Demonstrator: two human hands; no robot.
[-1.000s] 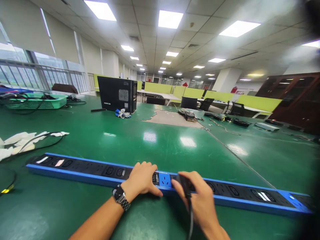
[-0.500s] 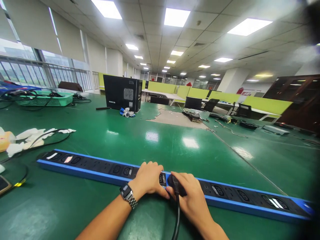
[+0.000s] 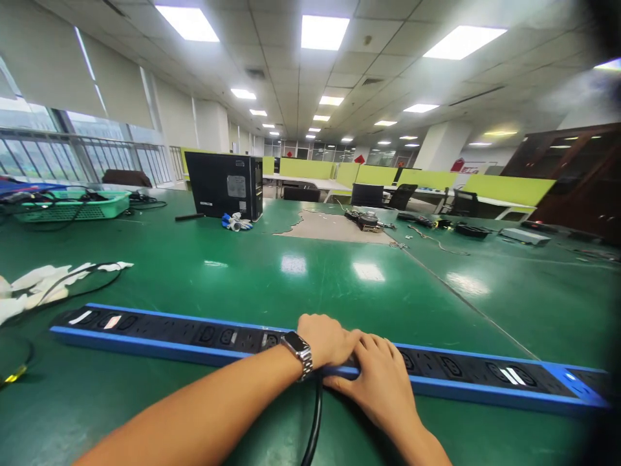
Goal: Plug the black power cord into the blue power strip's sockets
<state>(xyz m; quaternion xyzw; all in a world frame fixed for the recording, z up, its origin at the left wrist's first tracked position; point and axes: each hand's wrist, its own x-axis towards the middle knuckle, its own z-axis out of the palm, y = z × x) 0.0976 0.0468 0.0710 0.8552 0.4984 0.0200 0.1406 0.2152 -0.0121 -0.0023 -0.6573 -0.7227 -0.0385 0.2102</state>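
Observation:
A long blue-and-black power strip [image 3: 174, 329], lined with several sockets, lies across the green table in front of me. My left hand [image 3: 327, 340], with a watch on its wrist, is curled over the strip's middle, fingers bent and partly hidden. From under that wrist a thick black power cord [image 3: 316, 417] runs down toward me; its plug is covered by the hand. My right hand [image 3: 383, 372] grips the strip just to the right, thumb along the front side and fingers over the top. The two hands touch.
White gloves [image 3: 46, 281] and a thin black cable lie at left, below a green basket [image 3: 97, 208] of cables. A black computer case [image 3: 223, 184] stands behind, with a blue-and-white bundle [image 3: 236, 222] by it. Electronic parts [image 3: 366, 220] lie at the back right.
My left hand has moved right, over where the plug was visible beside my right hand. The plug is now hidden. My right hand has shifted slightly right along the strip, and the view has turned a little.

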